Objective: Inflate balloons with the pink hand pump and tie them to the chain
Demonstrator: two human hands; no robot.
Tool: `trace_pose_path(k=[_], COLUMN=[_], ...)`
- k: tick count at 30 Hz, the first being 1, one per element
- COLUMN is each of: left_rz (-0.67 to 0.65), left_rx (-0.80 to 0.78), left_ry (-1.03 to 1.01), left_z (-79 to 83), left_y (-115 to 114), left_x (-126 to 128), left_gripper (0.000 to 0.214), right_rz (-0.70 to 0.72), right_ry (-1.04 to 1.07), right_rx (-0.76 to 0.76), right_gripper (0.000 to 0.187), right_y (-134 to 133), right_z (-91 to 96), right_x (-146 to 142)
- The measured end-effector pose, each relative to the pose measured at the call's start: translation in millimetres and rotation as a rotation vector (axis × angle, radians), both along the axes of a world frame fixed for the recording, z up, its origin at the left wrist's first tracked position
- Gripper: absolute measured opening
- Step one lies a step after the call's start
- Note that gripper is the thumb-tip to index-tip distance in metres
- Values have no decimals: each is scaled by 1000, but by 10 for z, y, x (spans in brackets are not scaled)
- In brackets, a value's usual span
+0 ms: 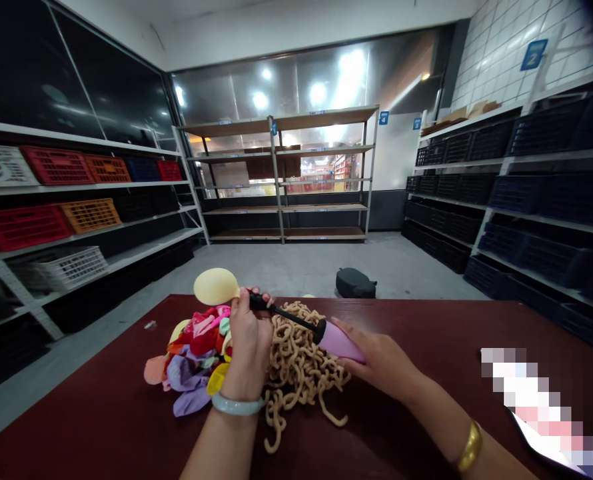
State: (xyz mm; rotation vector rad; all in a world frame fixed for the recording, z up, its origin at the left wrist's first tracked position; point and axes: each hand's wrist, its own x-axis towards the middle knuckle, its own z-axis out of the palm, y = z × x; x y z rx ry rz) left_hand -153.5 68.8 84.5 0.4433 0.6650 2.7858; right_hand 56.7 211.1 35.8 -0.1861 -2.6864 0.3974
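A heap of tan rope (301,367) lies on the dark red table (406,420), and a hand pump (296,319) is held slantwise above it. The left hand (250,330), just left of the rope, is curled closed around the pump's black end; whether its fingers also pinch the neck of the pale yellow balloon (215,286) there cannot be told. That balloon is puffed up, beyond the rope and to its left. The right hand (384,350), right of the rope, has its fingers bent around the pump's purple end, gripping it. Limp balloons (189,372) in many colours are piled beside the rope on its left. A white bracelet (237,404) circles the left wrist, nearer the viewer than most of the rope. Well to the rope's right lies a partly blurred flat object (531,433). Beyond the rope, a dark bag (355,283) sits on the floor.
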Motion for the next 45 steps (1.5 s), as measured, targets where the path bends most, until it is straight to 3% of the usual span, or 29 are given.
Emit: trace_pose_path(k=[5,14,20,24,30,33,40,45], left_rz=[-45,-327,-555,-614,-656,-617,-300,-215], left_rx=[-6,-160,-195,-180,-17,34,97,16], left_ry=[9,-46,-28,48,25,55,58,63], left_z=[8,-190,-105,-85,-109,-79,45,-1], left_y=[25,345,229,185,205,184,-56,26], left_x=[-12,619,570,543,551,445,-64,11], left_gripper=[26,22,18,18,9,11,16,16], right_rz=[30,27,8,22,30,43,29,35], right_ry=[-35,21,11,14,17,2,-100,-81], right_rx=[-5,-69,-173,-258,-313,-308,-209,-146], right_gripper=[70,72,73,76,72,71,68,64], right_y=[5,-16,6,21,20,-9,19,126], right_z=[48,46,66,85,90,148,274,207], right_x=[38,29,35,32,27,55,134,150])
